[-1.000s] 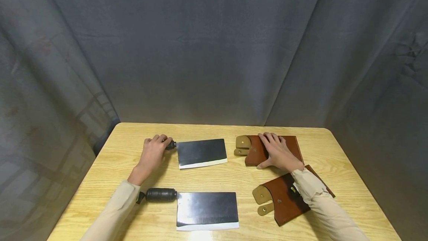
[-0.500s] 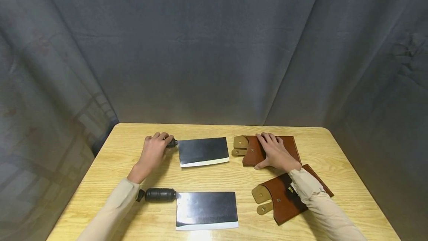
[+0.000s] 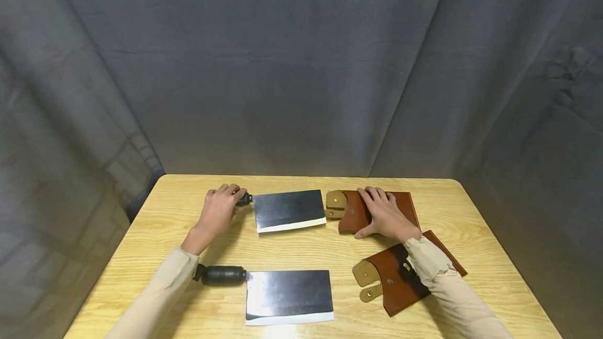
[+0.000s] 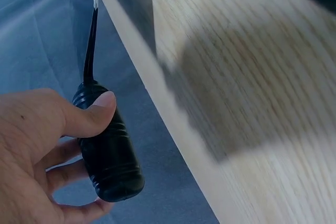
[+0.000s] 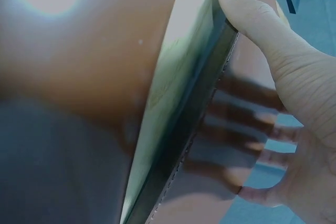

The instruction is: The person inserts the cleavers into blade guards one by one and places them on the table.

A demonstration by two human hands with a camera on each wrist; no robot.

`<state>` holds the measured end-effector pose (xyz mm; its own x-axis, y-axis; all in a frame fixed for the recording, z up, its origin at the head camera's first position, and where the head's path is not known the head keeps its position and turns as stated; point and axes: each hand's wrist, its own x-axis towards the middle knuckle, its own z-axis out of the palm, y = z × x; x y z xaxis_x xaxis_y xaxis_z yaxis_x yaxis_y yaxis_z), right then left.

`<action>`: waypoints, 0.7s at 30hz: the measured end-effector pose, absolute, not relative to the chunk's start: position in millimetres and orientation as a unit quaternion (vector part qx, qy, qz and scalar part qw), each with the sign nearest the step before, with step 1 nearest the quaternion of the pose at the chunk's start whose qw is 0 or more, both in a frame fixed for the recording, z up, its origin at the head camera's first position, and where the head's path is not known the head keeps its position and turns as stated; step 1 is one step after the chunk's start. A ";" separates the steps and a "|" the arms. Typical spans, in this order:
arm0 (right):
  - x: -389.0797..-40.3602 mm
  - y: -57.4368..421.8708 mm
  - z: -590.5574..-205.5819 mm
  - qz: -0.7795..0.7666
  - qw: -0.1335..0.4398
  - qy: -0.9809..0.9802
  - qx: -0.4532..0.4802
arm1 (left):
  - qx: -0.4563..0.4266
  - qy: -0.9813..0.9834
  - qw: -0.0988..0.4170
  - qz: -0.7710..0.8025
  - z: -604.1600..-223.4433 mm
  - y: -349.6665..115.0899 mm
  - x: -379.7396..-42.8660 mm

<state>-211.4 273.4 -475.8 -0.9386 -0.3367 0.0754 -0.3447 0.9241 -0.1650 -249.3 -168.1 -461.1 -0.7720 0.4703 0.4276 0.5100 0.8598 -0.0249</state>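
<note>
My left hand grips the black handle of the farther cleaver, thumb on top and fingers beneath. In the left wrist view the handle is held above the table surface. The blade's far end reaches the tan flap and strap of a brown leather sheath. My right hand spans this sheath, thumb at its near edge and fingers at its far edge. In the right wrist view the thumb presses on the stitched edge. Part of the sheath is hidden under the hand.
A second cleaver lies on the wooden table nearer to me, handle to the left. A second brown sheath lies at an angle to its right, partly under my right sleeve. Grey curtains surround the table.
My left hand has moved the farther cleaver to the right, its far end rising a little. The sheath under my right hand has shifted slightly left, and the gap between the two has closed.
</note>
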 end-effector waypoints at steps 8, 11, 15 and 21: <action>-210.3 272.2 -474.6 0.097 0.022 -0.981 0.166 | -0.270 -0.936 0.219 -0.054 -461.1 -159.6 -252.4; -209.5 271.4 -473.3 0.096 0.024 -0.981 0.168 | -0.276 -0.933 0.225 -0.055 -461.5 -154.8 -253.7; -209.0 271.1 -472.4 0.096 0.019 -0.981 0.166 | -0.276 -0.930 0.238 -0.054 -461.9 -149.8 -254.8; -208.9 270.2 -472.8 0.096 0.015 -0.982 0.159 | -0.274 -0.930 0.238 -0.051 -461.2 -144.9 -256.0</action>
<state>-208.9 270.2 -472.8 -0.9491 -0.3091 0.0600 -0.3149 0.9310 -0.1846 -256.0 -144.9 -461.2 -0.7369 0.4855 0.4704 0.5343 0.8446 -0.0348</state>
